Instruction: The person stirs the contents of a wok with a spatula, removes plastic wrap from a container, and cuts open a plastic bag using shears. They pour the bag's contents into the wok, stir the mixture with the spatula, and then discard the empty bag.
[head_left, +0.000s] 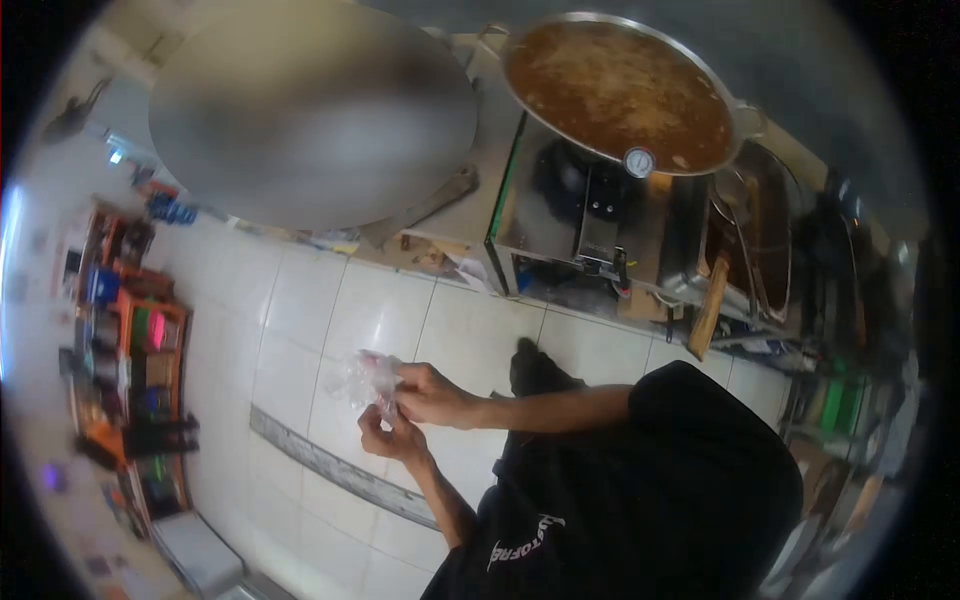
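A crinkled clear plastic bag is out in front of my torso, over the tiled floor in this view. My right hand has its fingers closed on the near side of the bag. Just below it, my left hand pinches the bag's lower edge with thumb and fingers. The two hands are close together, both forearms reaching out from black sleeves.
A wide pan of bubbling brown liquid with a dial thermometer sits over a stove. Beside it a wooden handle juts from a metal tray. A large blurred round shape fills the upper left. Far left, a person stands by orange shelves.
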